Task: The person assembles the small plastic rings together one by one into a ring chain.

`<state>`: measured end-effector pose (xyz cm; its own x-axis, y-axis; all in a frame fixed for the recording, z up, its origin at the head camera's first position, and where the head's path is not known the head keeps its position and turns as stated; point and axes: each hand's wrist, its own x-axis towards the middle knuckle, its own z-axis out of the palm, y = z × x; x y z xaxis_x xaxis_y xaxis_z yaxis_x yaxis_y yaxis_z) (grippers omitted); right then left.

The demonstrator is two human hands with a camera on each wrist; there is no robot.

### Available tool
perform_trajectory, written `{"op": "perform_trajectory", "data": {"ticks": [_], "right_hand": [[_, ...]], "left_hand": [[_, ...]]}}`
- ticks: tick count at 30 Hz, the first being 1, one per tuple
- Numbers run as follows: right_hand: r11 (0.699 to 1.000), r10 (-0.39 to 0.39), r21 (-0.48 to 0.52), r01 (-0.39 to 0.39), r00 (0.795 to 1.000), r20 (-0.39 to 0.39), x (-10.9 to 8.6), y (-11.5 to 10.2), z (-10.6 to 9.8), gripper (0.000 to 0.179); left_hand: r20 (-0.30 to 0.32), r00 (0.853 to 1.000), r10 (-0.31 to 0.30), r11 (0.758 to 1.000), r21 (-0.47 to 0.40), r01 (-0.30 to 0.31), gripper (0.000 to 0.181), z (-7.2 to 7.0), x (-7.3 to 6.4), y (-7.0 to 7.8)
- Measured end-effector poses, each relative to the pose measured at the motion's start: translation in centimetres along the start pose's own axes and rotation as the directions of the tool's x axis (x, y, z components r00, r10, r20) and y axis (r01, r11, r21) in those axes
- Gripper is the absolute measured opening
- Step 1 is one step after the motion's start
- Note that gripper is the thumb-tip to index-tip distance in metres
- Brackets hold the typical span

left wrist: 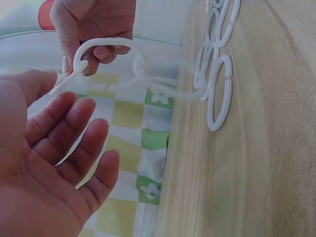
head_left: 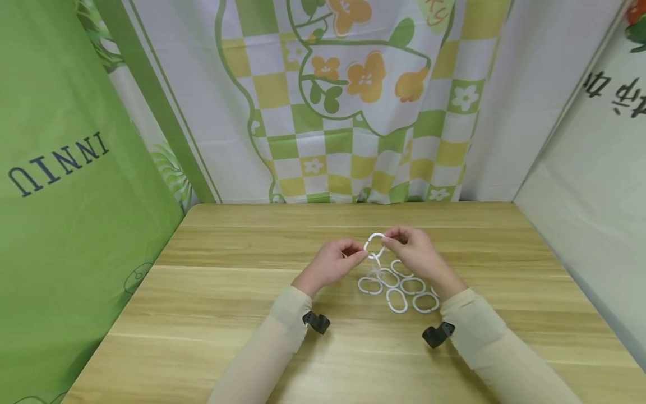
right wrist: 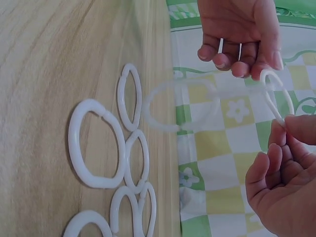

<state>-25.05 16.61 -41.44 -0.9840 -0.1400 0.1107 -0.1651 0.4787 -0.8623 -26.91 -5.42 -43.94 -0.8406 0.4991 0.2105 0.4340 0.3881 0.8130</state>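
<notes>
A white oval plastic ring (head_left: 375, 234) with a split in its side is held up between the two hands. The left hand (head_left: 329, 264) pinches one side of it between thumb and index finger, the other fingers spread loosely. At the opposite side the right hand (head_left: 418, 255) pinches it with thumb and fingertips. Linked rings hang down from the held one, blurred; a hanging ring (right wrist: 152, 98) shows in the right wrist view. Several similar white rings (right wrist: 74, 143) lie in a cluster on the table, below and between the hands.
The wooden table (head_left: 212, 320) has its far edge against a checked, flower-printed curtain (head_left: 282, 90). A green cloth (head_left: 60, 241) hangs at the left and a white cloth (head_left: 580, 185) at the right. Small black cameras (head_left: 316, 322) sit on both wrists.
</notes>
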Motion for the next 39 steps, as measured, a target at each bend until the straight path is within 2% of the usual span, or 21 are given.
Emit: {"op": "perform_trajectory", "data": {"ticks": [10,18,24,28,39], "right_hand": [[0.999,-0.006,0.043,0.006,1.000,0.004,0.0,0.1,0.5,0.016],[0.998,0.005,0.064,-0.007,0.999,0.033,0.1,1.7,-0.3,0.017],[0.998,0.018,-0.069,-0.012,0.996,0.087,-0.1,3.5,-1.6,0.017],[0.988,0.006,-0.156,0.015,0.992,0.128,-0.3,4.8,-2.2,0.017],[0.971,0.017,-0.238,0.017,0.990,0.141,-1.5,6.9,-4.3,0.012]], "left_hand": [[-0.098,0.994,-0.045,0.998,-0.039,0.041,0.014,-0.7,0.1,0.1],[-0.120,0.991,-0.051,0.998,-0.048,0.045,0.018,-1.5,0.1,0.2],[-0.128,0.992,-0.023,0.998,-0.055,0.016,0.016,-1.7,0.1,0.1],[-0.119,0.993,-0.009,0.998,-0.056,0.002,0.012,-1.7,0.0,0.0],[-0.099,0.995,-0.011,0.999,-0.045,0.006,0.014,-1.6,0.0,-0.1]]}}
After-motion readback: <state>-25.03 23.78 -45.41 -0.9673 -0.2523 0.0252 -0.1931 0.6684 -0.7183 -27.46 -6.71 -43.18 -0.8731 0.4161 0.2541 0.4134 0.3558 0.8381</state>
